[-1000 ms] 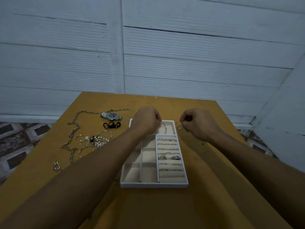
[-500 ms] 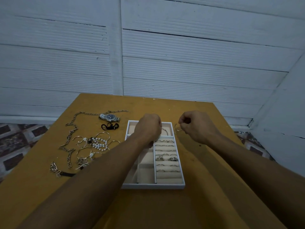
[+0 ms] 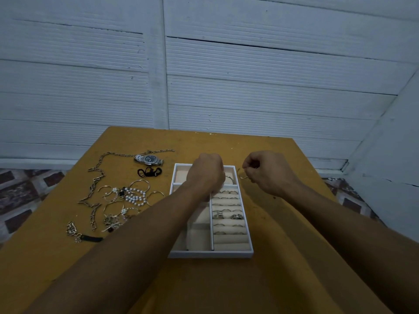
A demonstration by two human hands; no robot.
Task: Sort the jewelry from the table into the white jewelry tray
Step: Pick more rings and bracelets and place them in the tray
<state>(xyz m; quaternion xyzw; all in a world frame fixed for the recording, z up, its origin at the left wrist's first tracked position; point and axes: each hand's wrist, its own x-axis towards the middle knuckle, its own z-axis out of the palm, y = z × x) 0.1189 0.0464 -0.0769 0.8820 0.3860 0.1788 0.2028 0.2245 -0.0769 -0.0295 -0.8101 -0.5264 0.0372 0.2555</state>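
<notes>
The white jewelry tray lies in the middle of the yellow table. Several rings sit in its right-hand slotted column. My left hand hovers over the tray's far half with fingers curled downward; what lies under them is hidden. A thin bangle shows in the far right compartment beside that hand. My right hand pinches a thin metal hoop just outside the tray's far right corner.
Loose jewelry lies left of the tray: a silver watch, a long chain necklace, a black band, a pearl strand among bangles, and a chain bracelet. A white wall stands behind the table.
My left hand has drawn back from the tray's far edge to over its far half. My right hand keeps pinching the hoop in nearly the same place.
</notes>
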